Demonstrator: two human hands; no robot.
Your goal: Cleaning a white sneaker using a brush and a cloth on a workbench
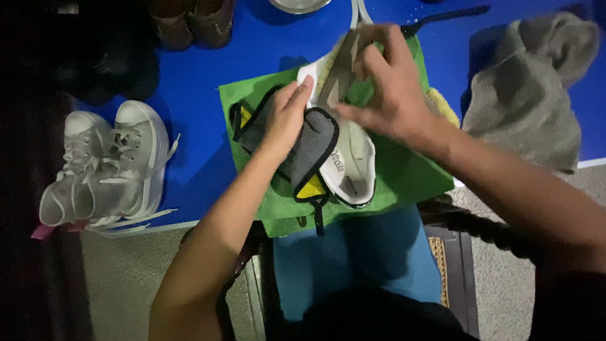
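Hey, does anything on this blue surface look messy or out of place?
Mostly tidy. The pair of grey high-top sneakers on the left lies with loose laces trailing over the blue surface's edge. A grey cloth sits crumpled on the right. The white shoe under both hands rests on a green cloth.

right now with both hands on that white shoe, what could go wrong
The green cloth under the white shoe overhangs the blue table edge, so a hard push from the left hand could slide shoe and cloth off. The right hand hides the toe, so spots there may be missed. The grey cloth's dangling strap might snag.
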